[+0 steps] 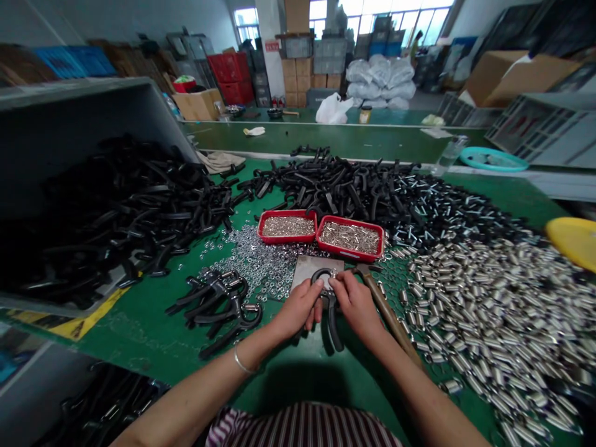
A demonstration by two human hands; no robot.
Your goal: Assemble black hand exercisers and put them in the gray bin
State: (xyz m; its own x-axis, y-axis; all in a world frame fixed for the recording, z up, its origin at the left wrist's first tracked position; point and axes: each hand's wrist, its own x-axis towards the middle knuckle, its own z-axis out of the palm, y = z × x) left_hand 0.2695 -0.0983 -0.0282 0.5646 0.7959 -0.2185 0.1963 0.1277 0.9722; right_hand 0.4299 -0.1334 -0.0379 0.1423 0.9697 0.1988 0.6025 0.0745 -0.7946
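Over a small metal plate (302, 266), my left hand (302, 305) grips a black hand gripper (332, 323) with a curved top and a downward handle. My right hand (356, 301) closes its fingers at the upper right of the same hand gripper, beside a small spring (333, 273); the fingertips partly hide what they pinch. A hammer (388, 313) with a wooden handle lies right beside my right hand, partly under the forearm. Left of my left hand is a pile of black hand grippers (218, 304) with springs fitted.
Two red trays (350, 253) of small metal pins stand behind the plate. Loose nuts (261, 267) spread to the left, springs (503, 310) to the right. Black handles (344, 183) are heaped behind, and more fill a tipped grey bin (153, 93). A yellow dish (575, 241) sits far right.
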